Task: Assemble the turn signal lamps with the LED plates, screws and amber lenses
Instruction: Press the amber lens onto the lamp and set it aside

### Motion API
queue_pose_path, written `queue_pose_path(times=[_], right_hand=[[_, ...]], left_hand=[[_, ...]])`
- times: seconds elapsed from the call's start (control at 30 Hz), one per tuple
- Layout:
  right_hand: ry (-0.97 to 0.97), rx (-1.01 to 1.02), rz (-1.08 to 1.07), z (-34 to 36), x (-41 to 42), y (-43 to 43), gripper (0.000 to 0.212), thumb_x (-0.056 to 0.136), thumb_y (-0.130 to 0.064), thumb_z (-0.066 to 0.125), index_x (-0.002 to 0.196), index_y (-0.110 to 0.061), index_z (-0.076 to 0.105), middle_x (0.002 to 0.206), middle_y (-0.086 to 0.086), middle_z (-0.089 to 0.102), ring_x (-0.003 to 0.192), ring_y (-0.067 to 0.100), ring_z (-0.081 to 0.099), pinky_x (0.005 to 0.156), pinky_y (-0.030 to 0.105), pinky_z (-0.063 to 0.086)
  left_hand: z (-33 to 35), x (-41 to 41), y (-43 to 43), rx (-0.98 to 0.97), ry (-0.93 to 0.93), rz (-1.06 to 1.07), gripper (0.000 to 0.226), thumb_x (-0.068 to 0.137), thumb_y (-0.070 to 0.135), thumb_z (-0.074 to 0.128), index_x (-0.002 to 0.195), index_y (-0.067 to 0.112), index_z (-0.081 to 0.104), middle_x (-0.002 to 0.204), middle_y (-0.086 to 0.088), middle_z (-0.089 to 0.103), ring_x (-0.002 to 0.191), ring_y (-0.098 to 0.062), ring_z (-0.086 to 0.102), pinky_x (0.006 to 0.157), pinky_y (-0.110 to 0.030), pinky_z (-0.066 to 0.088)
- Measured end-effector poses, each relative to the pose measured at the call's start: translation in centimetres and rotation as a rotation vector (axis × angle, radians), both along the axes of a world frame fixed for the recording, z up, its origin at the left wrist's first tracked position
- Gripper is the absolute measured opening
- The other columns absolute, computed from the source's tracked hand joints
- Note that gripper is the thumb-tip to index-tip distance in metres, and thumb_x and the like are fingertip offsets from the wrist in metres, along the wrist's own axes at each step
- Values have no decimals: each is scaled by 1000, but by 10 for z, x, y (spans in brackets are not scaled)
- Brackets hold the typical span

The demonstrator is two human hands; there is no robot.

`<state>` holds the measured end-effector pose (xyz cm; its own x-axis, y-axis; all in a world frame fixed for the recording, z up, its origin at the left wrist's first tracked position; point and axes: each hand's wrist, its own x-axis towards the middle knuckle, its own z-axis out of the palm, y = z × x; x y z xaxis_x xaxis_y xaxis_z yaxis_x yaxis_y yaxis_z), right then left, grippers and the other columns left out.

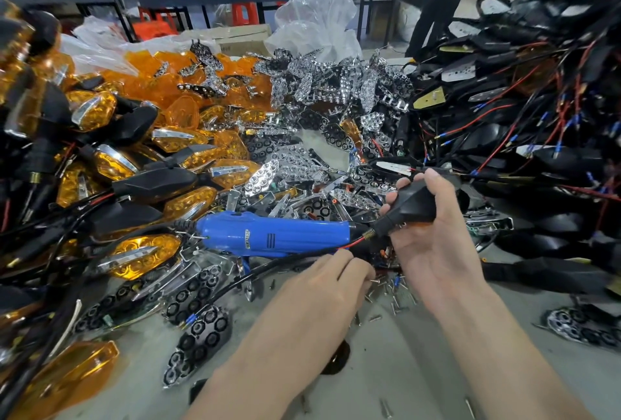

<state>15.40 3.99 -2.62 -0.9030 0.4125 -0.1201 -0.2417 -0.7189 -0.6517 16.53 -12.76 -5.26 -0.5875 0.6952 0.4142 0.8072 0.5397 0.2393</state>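
Centrally, tapered matte black housing (413, 203), ribbed blue screwdriver (268, 235)

My right hand (428, 241) grips a black lamp housing (415, 203) just right of the blue electric screwdriver (265, 233), which lies on its side. My left hand (331, 280) sits in front of the screwdriver's tip, fingers curled over the loose screws (393, 290); I cannot tell whether it pinches one. Amber lenses (181, 83) are heaped behind the screwdriver, with assembled lamps (148, 251) to its left.
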Motion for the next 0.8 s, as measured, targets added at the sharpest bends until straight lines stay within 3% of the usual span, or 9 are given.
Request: queue_pose_path(times=[0.17, 0.3, 0.43, 0.57, 0.7, 0.8], right_hand=[[-7, 5, 15, 0, -2, -3, 29, 86, -42, 71, 98, -17, 60, 83, 2, 67, 71, 16, 64, 68, 30, 58], [-9, 13, -11, 3, -4, -6, 43, 79, -52, 66, 100, -15, 58, 79, 3, 68, 67, 15, 64, 64, 31, 58], [-3, -15, -7, 4, -5, -7, 51, 74, -56, 63, 99, -12, 58, 75, 3, 67, 61, 16, 63, 61, 32, 59], [-4, -14, 17, 3, -5, -6, 53, 75, -59, 62, 99, -11, 60, 79, 4, 67, 64, 17, 63, 63, 33, 59], [11, -19, 34, 0, -4, -5, 49, 89, -61, 58, 96, -13, 62, 82, 5, 67, 66, 18, 63, 65, 34, 59], [30, -7, 74, 1, -2, -6, 46, 96, -61, 52, 90, -17, 63, 82, 5, 65, 66, 19, 62, 65, 35, 59]], left_hand=[[-6, 0, 0, 7, -26, -17, 16, 104, 30, 40, 110, 27, 54, 98, 11, 58, 89, -11, 58, 70, -34, 56], [-7, 0, 1, 50, -59, -4, 13, 103, 36, 36, 108, 32, 48, 100, 15, 58, 91, -7, 58, 65, -34, 56], [-9, -5, 1, 91, -51, -10, 8, 98, 30, 49, 105, 34, 51, 104, 18, 52, 91, 2, 53, 63, -27, 56], [-9, -4, 1, 63, -36, 3, 21, 94, 23, 66, 109, 34, 56, 100, 17, 49, 86, -1, 48, 59, -17, 45], [-1, 3, 2, 132, -61, -20, 13, 102, 36, 43, 110, 35, 53, 97, 15, 48, 76, -6, 49, 57, -28, 51], [4, 9, 4, 215, -53, -52, 16, 103, 27, 47, 112, 27, 61, 101, 9, 55, 80, -12, 56, 65, -34, 53]])
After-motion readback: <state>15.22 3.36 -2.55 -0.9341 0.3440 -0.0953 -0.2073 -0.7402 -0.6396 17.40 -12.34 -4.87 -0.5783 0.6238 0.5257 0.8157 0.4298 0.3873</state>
